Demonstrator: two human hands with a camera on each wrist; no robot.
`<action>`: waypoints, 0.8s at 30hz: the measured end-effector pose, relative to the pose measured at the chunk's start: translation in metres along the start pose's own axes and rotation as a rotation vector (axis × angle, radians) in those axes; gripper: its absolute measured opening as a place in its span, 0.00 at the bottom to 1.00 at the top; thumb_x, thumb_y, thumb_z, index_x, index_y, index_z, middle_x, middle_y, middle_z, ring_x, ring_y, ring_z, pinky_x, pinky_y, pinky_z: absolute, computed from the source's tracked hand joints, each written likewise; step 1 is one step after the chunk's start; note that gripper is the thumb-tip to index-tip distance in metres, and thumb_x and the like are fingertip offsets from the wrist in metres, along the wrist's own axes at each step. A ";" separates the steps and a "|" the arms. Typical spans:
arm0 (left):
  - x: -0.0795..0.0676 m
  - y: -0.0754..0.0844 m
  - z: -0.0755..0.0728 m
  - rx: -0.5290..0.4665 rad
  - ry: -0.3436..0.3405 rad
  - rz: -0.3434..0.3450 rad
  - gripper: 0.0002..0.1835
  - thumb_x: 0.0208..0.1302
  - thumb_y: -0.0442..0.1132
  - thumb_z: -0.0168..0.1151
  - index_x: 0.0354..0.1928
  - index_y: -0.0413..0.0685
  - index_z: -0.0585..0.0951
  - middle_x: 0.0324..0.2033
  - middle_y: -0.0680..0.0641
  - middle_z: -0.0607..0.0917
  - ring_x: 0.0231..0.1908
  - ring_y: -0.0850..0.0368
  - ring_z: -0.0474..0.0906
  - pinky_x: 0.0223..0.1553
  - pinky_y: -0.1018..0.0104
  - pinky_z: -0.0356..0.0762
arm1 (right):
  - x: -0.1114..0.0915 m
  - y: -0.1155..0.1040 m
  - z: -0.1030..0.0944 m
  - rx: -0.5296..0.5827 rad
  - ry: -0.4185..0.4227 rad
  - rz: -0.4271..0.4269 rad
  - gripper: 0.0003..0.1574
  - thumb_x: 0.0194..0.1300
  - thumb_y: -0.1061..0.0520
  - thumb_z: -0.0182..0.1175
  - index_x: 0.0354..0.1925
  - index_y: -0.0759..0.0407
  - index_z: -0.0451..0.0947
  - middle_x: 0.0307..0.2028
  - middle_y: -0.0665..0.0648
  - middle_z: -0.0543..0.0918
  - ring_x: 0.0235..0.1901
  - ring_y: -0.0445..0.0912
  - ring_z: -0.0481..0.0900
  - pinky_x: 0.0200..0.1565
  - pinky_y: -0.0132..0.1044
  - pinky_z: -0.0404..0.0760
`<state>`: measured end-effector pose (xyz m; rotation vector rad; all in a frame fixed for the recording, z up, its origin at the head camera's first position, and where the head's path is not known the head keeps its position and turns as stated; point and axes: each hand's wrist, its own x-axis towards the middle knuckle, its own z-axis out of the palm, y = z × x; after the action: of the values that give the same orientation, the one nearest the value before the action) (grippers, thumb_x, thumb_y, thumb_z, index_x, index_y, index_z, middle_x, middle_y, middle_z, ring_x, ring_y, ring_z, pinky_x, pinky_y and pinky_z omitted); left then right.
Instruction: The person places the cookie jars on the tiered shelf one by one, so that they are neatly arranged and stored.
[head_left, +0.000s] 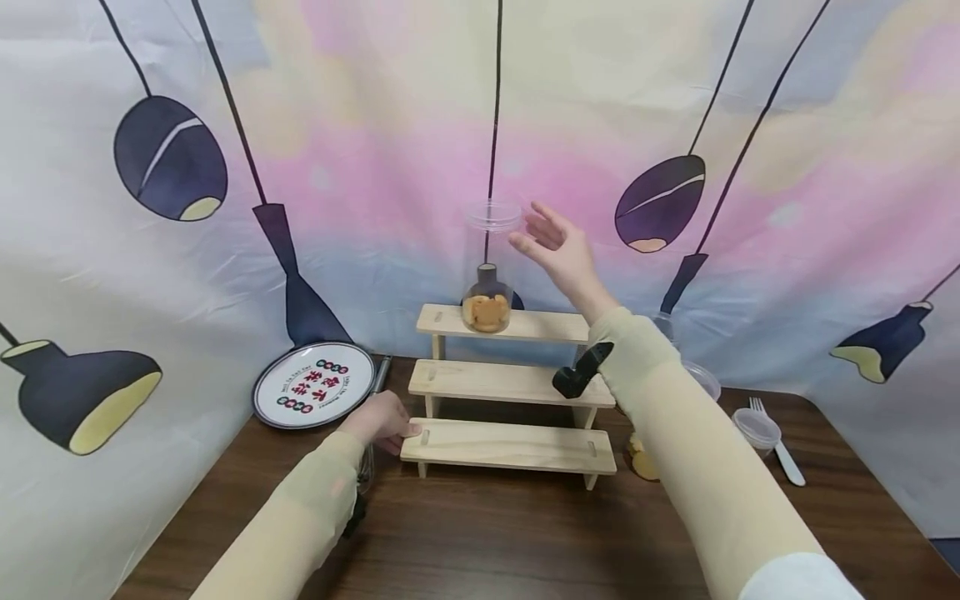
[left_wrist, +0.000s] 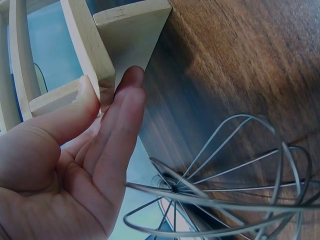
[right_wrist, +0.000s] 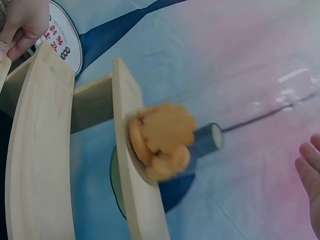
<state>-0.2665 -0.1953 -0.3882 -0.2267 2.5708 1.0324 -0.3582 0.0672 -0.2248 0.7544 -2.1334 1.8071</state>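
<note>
A three-step wooden stand (head_left: 510, 444) is on the brown table, and my left hand (head_left: 381, 418) grips the left end of its lowest board. The left wrist view shows the thumb on the board's top and the fingers (left_wrist: 120, 125) beneath. On the top step stands a tall clear jar (head_left: 480, 250) with cookies (head_left: 486, 313) in its bottom. My right hand (head_left: 562, 254) is raised just right of the jar's rim, fingers apart and nothing in them. In the right wrist view, the cookies (right_wrist: 162, 137) sit at the board's edge, away from the fingertips (right_wrist: 312, 165).
A wire whisk (left_wrist: 225, 195) lies close beside my left hand. Behind it, a white plate (head_left: 315, 386) with red lettering leans on the patterned backdrop. At right are a small clear cup (head_left: 757, 427), a white fork (head_left: 787, 458) and more cookies (head_left: 643, 462), partly behind my right arm.
</note>
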 end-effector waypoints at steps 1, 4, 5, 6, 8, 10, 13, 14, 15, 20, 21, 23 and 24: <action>0.000 0.000 0.000 -0.013 -0.004 -0.004 0.13 0.61 0.34 0.64 0.38 0.24 0.79 0.25 0.37 0.85 0.26 0.50 0.85 0.31 0.59 0.86 | -0.003 -0.002 -0.006 0.010 -0.002 -0.011 0.47 0.56 0.46 0.69 0.69 0.53 0.61 0.65 0.61 0.69 0.63 0.51 0.70 0.63 0.41 0.71; 0.000 0.000 0.000 -0.034 -0.013 -0.006 0.14 0.62 0.33 0.64 0.39 0.23 0.78 0.25 0.36 0.85 0.26 0.50 0.85 0.31 0.58 0.86 | -0.013 -0.004 -0.027 0.034 -0.004 -0.028 0.45 0.57 0.48 0.68 0.69 0.54 0.62 0.64 0.62 0.70 0.63 0.51 0.70 0.63 0.43 0.71; 0.000 0.000 0.000 -0.035 -0.013 -0.005 0.15 0.62 0.33 0.63 0.40 0.22 0.78 0.25 0.36 0.85 0.26 0.50 0.85 0.31 0.58 0.86 | -0.017 -0.005 -0.035 0.042 -0.009 -0.030 0.44 0.59 0.50 0.67 0.69 0.55 0.61 0.64 0.62 0.70 0.63 0.52 0.69 0.64 0.43 0.71; 0.000 -0.001 0.000 -0.037 -0.016 -0.002 0.15 0.62 0.33 0.63 0.40 0.22 0.78 0.25 0.36 0.85 0.26 0.50 0.85 0.31 0.58 0.86 | -0.021 -0.004 -0.043 0.035 -0.010 -0.027 0.43 0.60 0.51 0.66 0.69 0.55 0.61 0.65 0.62 0.69 0.64 0.51 0.69 0.63 0.42 0.71; 0.000 -0.001 0.000 -0.035 -0.017 0.003 0.15 0.62 0.33 0.63 0.40 0.21 0.77 0.25 0.35 0.85 0.27 0.49 0.85 0.30 0.58 0.86 | -0.029 -0.003 -0.060 0.018 -0.018 -0.013 0.41 0.62 0.54 0.63 0.70 0.56 0.59 0.66 0.62 0.68 0.65 0.52 0.67 0.63 0.40 0.71; 0.000 -0.002 0.000 -0.032 -0.015 0.004 0.15 0.62 0.33 0.64 0.40 0.21 0.77 0.25 0.35 0.85 0.27 0.49 0.85 0.30 0.58 0.86 | -0.038 0.000 -0.077 -0.020 -0.022 0.006 0.40 0.64 0.55 0.61 0.71 0.56 0.58 0.66 0.63 0.66 0.66 0.52 0.65 0.62 0.35 0.71; -0.001 -0.002 0.000 -0.037 -0.013 -0.001 0.15 0.61 0.33 0.64 0.40 0.21 0.77 0.25 0.36 0.85 0.27 0.49 0.85 0.30 0.58 0.86 | -0.055 0.004 -0.098 -0.065 -0.012 0.022 0.39 0.66 0.57 0.60 0.71 0.58 0.57 0.67 0.64 0.65 0.66 0.52 0.65 0.59 0.27 0.73; 0.000 -0.003 0.000 -0.037 -0.013 0.001 0.15 0.62 0.33 0.63 0.40 0.21 0.77 0.25 0.36 0.85 0.27 0.49 0.85 0.30 0.58 0.86 | -0.060 0.006 -0.105 -0.070 -0.006 0.020 0.39 0.66 0.57 0.60 0.71 0.59 0.57 0.66 0.64 0.66 0.66 0.51 0.65 0.57 0.25 0.73; 0.000 -0.002 0.000 -0.041 -0.013 0.000 0.15 0.62 0.33 0.63 0.40 0.21 0.77 0.25 0.36 0.85 0.27 0.49 0.85 0.30 0.58 0.86 | -0.066 0.007 -0.111 -0.073 0.001 0.017 0.39 0.66 0.58 0.60 0.70 0.59 0.58 0.66 0.64 0.66 0.65 0.50 0.66 0.56 0.24 0.74; -0.001 -0.001 0.001 -0.038 -0.023 0.010 0.16 0.62 0.32 0.62 0.41 0.20 0.77 0.25 0.36 0.85 0.28 0.49 0.85 0.31 0.58 0.86 | -0.096 0.015 -0.140 -0.133 0.005 -0.010 0.38 0.66 0.59 0.59 0.70 0.61 0.58 0.65 0.63 0.68 0.62 0.42 0.70 0.54 0.21 0.74; -0.001 -0.001 0.001 -0.038 -0.025 0.011 0.16 0.62 0.32 0.62 0.41 0.20 0.76 0.25 0.36 0.85 0.28 0.49 0.85 0.31 0.57 0.86 | -0.102 0.017 -0.146 -0.163 0.006 -0.013 0.37 0.67 0.59 0.59 0.70 0.61 0.58 0.65 0.61 0.68 0.61 0.40 0.71 0.54 0.21 0.74; -0.001 0.000 0.000 -0.031 -0.025 0.019 0.16 0.62 0.32 0.62 0.41 0.19 0.76 0.24 0.37 0.85 0.27 0.49 0.84 0.31 0.58 0.86 | -0.113 0.022 -0.157 -0.203 0.012 -0.008 0.37 0.67 0.60 0.59 0.70 0.61 0.59 0.65 0.59 0.70 0.60 0.37 0.72 0.53 0.20 0.74; -0.002 0.000 0.000 -0.027 -0.025 0.023 0.16 0.62 0.32 0.62 0.41 0.20 0.76 0.24 0.37 0.85 0.27 0.50 0.84 0.31 0.58 0.86 | -0.119 0.024 -0.162 -0.215 0.019 -0.001 0.36 0.67 0.60 0.59 0.70 0.60 0.59 0.64 0.57 0.71 0.59 0.36 0.72 0.53 0.19 0.74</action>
<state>-0.2649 -0.1953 -0.3878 -0.1905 2.5439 1.0713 -0.2947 0.2535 -0.2718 0.6827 -2.2671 1.5439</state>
